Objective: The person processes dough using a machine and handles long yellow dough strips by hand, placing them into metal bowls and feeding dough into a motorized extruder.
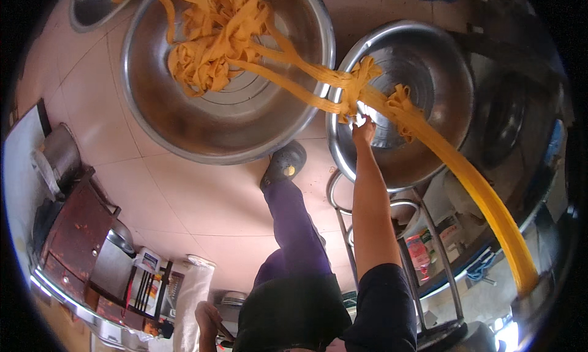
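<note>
My right hand reaches over the near left rim of the right-hand steel basin, its fingertips close below a bunch of long yellow-orange strips. Whether the fingers grip a strip is unclear. The strips cross from this basin into the larger steel basin at the left, where a tangled heap lies. A smooth yellow band runs from the right-hand basin to a metal part at the lower right. At the lower left, my left hand is closed around a thin dark handle, mostly hidden.
A metal-legged stand is below the right-hand basin. My shoe rests on the tiled floor beside the large basin. A worn brown cabinet stands at left, and another metal container shows at upper left.
</note>
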Demonstrator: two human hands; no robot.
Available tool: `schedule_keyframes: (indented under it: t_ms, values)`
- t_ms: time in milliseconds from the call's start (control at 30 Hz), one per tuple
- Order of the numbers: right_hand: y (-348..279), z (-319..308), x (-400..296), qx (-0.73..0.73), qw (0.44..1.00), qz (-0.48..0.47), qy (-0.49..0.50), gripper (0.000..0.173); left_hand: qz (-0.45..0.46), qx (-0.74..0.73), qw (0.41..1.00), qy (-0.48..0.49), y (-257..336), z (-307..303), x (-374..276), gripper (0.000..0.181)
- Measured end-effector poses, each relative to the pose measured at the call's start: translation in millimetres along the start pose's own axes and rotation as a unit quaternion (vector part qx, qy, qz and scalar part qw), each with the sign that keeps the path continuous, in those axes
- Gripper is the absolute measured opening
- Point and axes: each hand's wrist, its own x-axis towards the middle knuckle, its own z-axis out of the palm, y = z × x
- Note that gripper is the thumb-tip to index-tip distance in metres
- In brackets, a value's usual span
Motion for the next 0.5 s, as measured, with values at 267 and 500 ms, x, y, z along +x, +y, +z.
schedule_keyframes:
  t_ms: [267, 500]
  values:
    - [-17.6, -7.7, -26.8, 0.03, 0.994, 0.095, -0.049, 0.022, -0.03, 0.017, 0.999, -0.041, 11.9, 16.0, -6.8, 0.034]
    - [-66.9, -97.8, -161.2, 0.209, 0.972, 0.059, 0.093, 0.015, 0.128, 0.063, 0.983, -0.116, -39.7, -40.0, -33.6, 0.023]
